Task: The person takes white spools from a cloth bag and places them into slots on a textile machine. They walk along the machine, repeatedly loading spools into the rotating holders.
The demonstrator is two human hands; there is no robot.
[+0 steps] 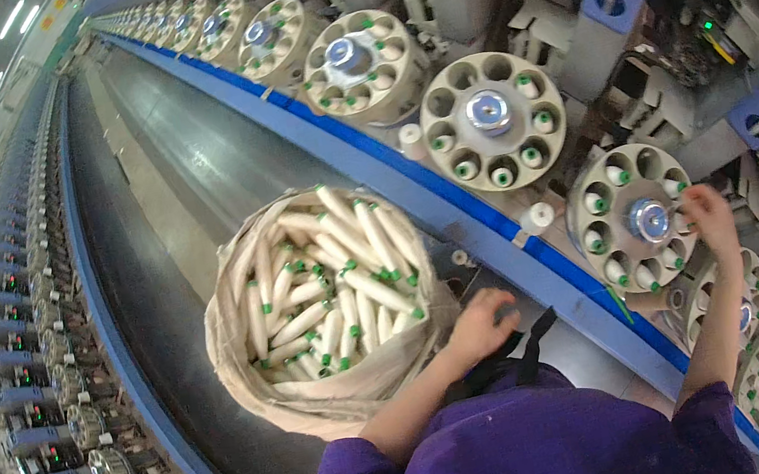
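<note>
My right hand (pixel 711 216) reaches to the right side of a round cream magazine (pixel 609 168). Its fingers close over a white yarn bobbin (pixel 685 225) in one of the pockets, partly hiding it. Other green-tipped bobbins sit in several pockets around the magazine's silver-blue hub (pixel 649 220). My left hand (pixel 483 325) hovers in front of my body, beside the cloth sack; its fingers are loosely bent, apart from the thumb, and nothing shows in them. The open sack (pixel 254 386) is full of white yarn bobbins (pixel 373 289) with green ends.
A second magazine (pixel 498 150) stands just beyond, and more line the machine into the distance. A blue rail (pixel 411 186) runs between the sack and the magazines. White cones (pixel 538 215) stand beside the rail. Another machine row (pixel 72 393) lies across the aisle on the left.
</note>
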